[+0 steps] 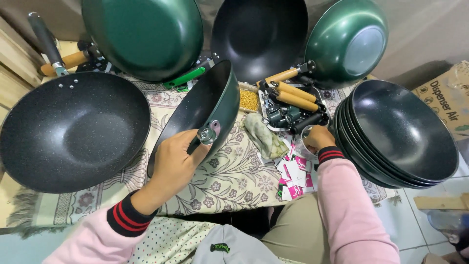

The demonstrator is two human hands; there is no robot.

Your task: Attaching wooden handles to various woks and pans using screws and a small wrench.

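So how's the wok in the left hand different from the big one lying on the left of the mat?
The held wok is tipped on edge, gripped by the left hand; the big wok lies flat, bowl up. The held wok has no handle, only a bare metal fitting; the big wok has a dark handle fixed on. The held wok's outside is green; the big wok's outside is hidden. Both have dark speckled insides.

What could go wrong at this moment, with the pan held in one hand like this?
1. The left hand alone holds the tilted green pan by its rim; it may slip onto the flowered cloth.
2. The right hand reaches right beside the stack of black pans, which overhangs the cloth's edge; a knock might shift it.
3. The loose wooden handles could roll.
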